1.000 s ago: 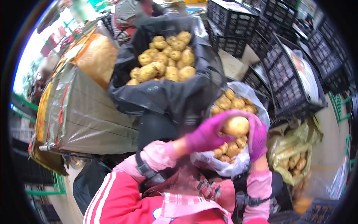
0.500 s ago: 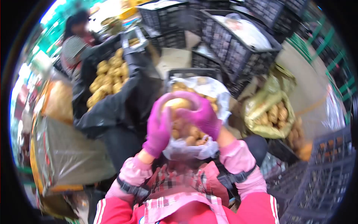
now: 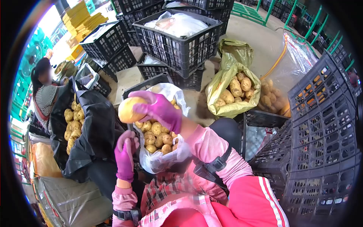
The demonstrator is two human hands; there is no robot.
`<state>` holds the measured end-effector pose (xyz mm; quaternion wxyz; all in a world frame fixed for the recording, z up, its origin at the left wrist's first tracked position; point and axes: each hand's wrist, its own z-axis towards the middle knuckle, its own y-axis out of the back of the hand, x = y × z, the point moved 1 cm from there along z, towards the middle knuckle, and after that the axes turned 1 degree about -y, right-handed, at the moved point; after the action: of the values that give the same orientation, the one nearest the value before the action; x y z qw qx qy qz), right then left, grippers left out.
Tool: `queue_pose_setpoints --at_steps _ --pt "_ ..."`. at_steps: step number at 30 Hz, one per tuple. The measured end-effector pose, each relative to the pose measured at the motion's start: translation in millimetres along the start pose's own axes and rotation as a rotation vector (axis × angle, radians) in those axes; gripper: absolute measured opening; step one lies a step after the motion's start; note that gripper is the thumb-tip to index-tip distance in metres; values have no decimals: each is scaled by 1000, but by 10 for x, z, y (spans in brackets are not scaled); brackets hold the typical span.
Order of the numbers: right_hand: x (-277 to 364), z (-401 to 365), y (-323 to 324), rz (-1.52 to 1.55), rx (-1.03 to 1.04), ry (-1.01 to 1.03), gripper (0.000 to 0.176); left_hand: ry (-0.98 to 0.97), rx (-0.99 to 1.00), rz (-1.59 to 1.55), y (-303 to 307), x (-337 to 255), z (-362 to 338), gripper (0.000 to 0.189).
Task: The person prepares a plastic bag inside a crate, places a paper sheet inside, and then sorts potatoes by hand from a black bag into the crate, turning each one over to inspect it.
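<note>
My right hand (image 3: pixel 162 111), in a magenta glove, grips a large pale yellow potato (image 3: pixel 130 109) between thumb and fingers. Just below it is my left hand (image 3: pixel 125 153), gloved alike, apart from that potato. Its fingers are curled in, and whether anything is between them is hidden. Under my right hand, a white plastic bag (image 3: pixel 160 162) lines a black crate (image 3: pixel 145 82) in front of me. Several smaller potatoes (image 3: pixel 162 140) lie inside the bag.
A black-lined container (image 3: pixel 90 128) of potatoes stands left, beside a seated person (image 3: pixel 47 94). An olive sack (image 3: pixel 236 108) of potatoes stands right. Stacked black crates (image 3: pixel 181 45) are ahead; more crates (image 3: pixel 321 140) rise at the right. A plastic-wrapped bundle (image 3: pixel 72 200) lies lower left.
My view has turned to the right. Both hands were around the potato; now only my right hand holds it, toward the left, and my left hand has come away below.
</note>
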<state>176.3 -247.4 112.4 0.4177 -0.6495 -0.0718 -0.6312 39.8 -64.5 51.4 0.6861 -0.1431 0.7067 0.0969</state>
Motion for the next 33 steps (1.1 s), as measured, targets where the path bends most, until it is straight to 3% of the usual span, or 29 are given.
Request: queue_pose_setpoints --at_steps 1,2,4,5,9,13,17,19,21,23,25,27,28,30,32,33 --pt "234 -90 31 93 -68 -7 61 12 66 94 70 181 -28 27" --pt "311 -149 129 -46 -90 264 60 21 100 149 124 366 -69 26" --pt "563 -304 299 -9 -193 419 58 -3 158 337 242 799 -150 25" --pt "735 -384 378 176 -278 300 57 -33 180 475 330 1019 -174 24" --pt "867 -798 782 142 -457 343 48 -14 247 607 317 1248 -289 24" --pt "730 -1204 1163 260 -614 388 47 -237 348 575 188 1203 -303 22" --pt "960 -1300 885 -95 -915 435 55 -169 386 564 180 1250 -333 24" --pt "1390 -1224 830 -349 -957 727 52 -154 391 565 140 1202 -327 24" --pt "2086 -1139 925 -351 -1087 977 51 -138 389 549 130 1149 -335 24" --pt "2870 -1096 1789 -309 -1105 1184 50 -118 382 546 162 1192 -343 24" --pt "3500 -1159 2544 159 -1177 1064 45 -145 380 550 187 1214 -342 24" --pt "3607 -1140 2684 159 -1211 863 43 -185 322 554 187 1339 -299 24" --pt "3404 -999 2497 -5 -1074 915 42 -203 296 588 158 1315 -299 25" --pt "2748 -646 1852 -87 -722 793 39 -310 255 641 155 1296 -285 29" --pt "2040 -260 1260 -191 -580 437 37 -395 254 687 166 1235 -174 33" --pt "1679 -83 1032 -197 -473 363 32 -357 275 716 136 990 -163 34"
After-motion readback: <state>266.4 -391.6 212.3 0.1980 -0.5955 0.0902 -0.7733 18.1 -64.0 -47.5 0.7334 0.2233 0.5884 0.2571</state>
